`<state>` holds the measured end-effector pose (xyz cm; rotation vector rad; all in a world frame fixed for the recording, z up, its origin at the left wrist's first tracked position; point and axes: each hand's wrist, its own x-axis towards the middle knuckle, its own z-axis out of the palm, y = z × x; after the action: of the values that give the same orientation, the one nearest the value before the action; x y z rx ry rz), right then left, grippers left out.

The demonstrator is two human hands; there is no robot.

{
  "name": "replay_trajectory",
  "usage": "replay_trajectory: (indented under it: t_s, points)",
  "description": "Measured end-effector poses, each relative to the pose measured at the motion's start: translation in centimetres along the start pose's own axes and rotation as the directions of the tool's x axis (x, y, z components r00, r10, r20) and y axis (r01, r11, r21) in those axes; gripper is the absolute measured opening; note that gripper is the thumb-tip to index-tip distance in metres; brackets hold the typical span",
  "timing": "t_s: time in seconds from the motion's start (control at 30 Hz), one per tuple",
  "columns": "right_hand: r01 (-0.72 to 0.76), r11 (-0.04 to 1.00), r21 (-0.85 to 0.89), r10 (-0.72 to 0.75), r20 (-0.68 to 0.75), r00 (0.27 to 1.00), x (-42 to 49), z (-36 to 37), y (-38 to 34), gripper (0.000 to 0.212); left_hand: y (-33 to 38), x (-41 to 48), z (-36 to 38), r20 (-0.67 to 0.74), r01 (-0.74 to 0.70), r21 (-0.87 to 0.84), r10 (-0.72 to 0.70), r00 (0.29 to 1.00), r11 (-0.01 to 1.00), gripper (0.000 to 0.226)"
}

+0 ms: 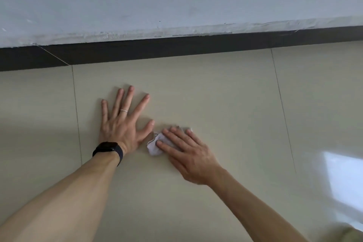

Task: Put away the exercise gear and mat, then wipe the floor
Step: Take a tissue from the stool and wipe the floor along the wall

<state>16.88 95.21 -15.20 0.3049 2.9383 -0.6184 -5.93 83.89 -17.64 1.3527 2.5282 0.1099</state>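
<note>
My left hand (122, 124) lies flat on the beige tiled floor (225, 104), fingers spread wide, with a ring on one finger and a black watch on the wrist. Just to its right, my right hand (186, 150) presses a small crumpled white cloth (155, 146) against the floor with straight fingers. Most of the cloth is hidden under the fingers; its left end and a scrap beyond the fingertips show. No exercise gear or mat is in view.
A dark skirting board (176, 49) runs along the foot of a scuffed white wall (157, 2) just beyond my hands. Thin grout lines cross the floor left and right. A bright window reflection (341, 175) shines on the tile at the right.
</note>
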Motion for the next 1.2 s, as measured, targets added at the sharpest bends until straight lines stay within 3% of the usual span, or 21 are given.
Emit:
replay_trajectory:
  t_s: [0.07,0.1,0.17,0.2,0.23,0.27,0.37,0.43,0.47,0.53,0.6,0.67,0.73,0.8,0.9,0.97,1.03,1.07,1.1,1.17,1.2]
  points:
    - [-0.280,0.960,0.022,0.280,-0.149,0.948,-0.1,-0.8,3.8,0.051,0.0,0.0,0.0,0.006,0.011,0.004,-0.011,1.000,1.000,0.074]
    - [-0.509,0.854,0.107,0.520,-0.228,0.823,-0.2,-1.7,5.7,0.052,0.0,0.0,0.0,0.011,0.009,0.011,-0.010,1.000,1.000,0.074]
    - [-0.796,0.475,0.375,0.880,-0.223,0.420,-0.5,-2.6,7.8,0.054,0.0,0.0,0.0,0.016,0.010,0.032,-0.011,1.000,0.999,0.073]
    - [-0.832,0.338,0.440,0.941,-0.177,0.288,-0.8,-2.1,7.0,0.054,0.1,-0.1,0.0,0.022,0.007,0.039,-0.008,1.000,0.999,0.073]
    - [-0.845,0.326,0.423,0.945,-0.178,0.275,-1.1,-1.1,5.0,0.056,0.1,0.0,0.0,0.027,0.013,0.035,-0.013,1.000,0.999,0.072]
    - [-0.835,0.415,0.361,0.909,-0.209,0.362,-1.6,0.2,2.2,0.057,0.0,0.1,0.0,0.025,0.018,0.025,-0.019,1.000,1.000,0.072]
    - [-0.535,0.830,0.155,0.552,-0.095,0.828,-5.1,3.6,-7.4,0.057,0.1,0.0,0.0,0.023,0.010,0.006,-0.010,1.000,1.000,0.072]
    - [-0.274,0.959,0.072,0.273,0.021,0.962,-8.1,4.3,-9.1,0.055,0.1,-0.1,-0.1,0.021,-0.001,-0.003,0.001,1.000,1.000,0.072]
    - [-0.231,0.972,0.053,0.230,0.026,0.973,-9.3,4.1,-8.1,0.054,0.2,-0.3,-0.1,0.011,-0.007,-0.009,0.007,1.000,1.000,0.072]
    - [-0.415,0.908,0.055,0.418,-0.063,0.906,-11.3,3.7,-4.9,0.053,0.6,-1.2,-0.2,-0.034,-0.027,0.006,0.028,0.999,1.000,0.070]
    - [-0.742,0.634,0.218,0.773,-0.142,0.618,-12.9,2.6,-1.5,0.057,1.8,-3.0,-0.2,-0.083,-0.081,0.011,0.082,0.993,0.997,0.070]
    - [-0.859,0.341,0.381,0.940,-0.132,0.314,-14.0,2.2,0.1,0.061,4.0,-6.3,0.4,-0.063,-0.182,-0.013,0.181,0.982,0.983,0.070]
    - [-0.875,0.259,0.409,0.965,-0.141,0.219,-14.4,3.6,-2.2,0.061,5.6,-10.3,2.2,-0.021,-0.265,0.000,0.265,0.964,0.964,0.070]
    - [-0.865,0.370,0.339,0.928,-0.191,0.322,-14.7,5.9,-7.5,0.060,5.9,-12.5,3.9,-0.012,-0.276,0.029,0.277,0.961,0.961,0.069]
    - [-0.729,0.653,0.208,0.755,-0.100,0.648,-16.4,9.0,-16.5,0.056,5.5,-12.4,4.2,0.016,-0.268,0.006,0.268,0.963,0.963,0.069]
    - [-0.573,0.802,0.169,0.585,-0.032,0.810,-18.3,9.1,-18.8,0.055,5.6,-12.2,3.7,0.033,-0.276,0.009,0.276,0.961,0.961,0.069]
    - [-0.531,0.838,0.129,0.539,-0.036,0.842,-20.1,8.5,-16.8,0.052,5.5,-12.5,3.9,0.027,-0.290,0.003,0.290,0.957,0.957,0.069]
    - [-0.613,0.777,0.143,0.626,-0.068,0.777,-20.7,8.4,-15.2,0.051,5.5,-12.5,3.9,0.027,-0.293,0.000,0.293,0.956,0.956,0.069]
    - [-0.747,0.632,0.208,0.774,-0.116,0.622,-21.4,8.2,-13.4,0.052,5.5,-12.5,4.0,0.037,-0.288,-0.006,0.288,0.957,0.958,0.069]
    - [-0.881,0.158,0.445,0.986,-0.114,0.120,-22.5,7.7,-10.6,0.058,5.4,-12.4,4.1,0.046,-0.273,-0.017,0.273,0.961,0.962,0.068]
    - [-0.859,-0.016,0.513,0.997,-0.052,-0.049,-22.4,7.9,-10.4,0.061,5.3,-12.4,4.1,0.047,-0.269,-0.014,0.269,0.962,0.963,0.068]
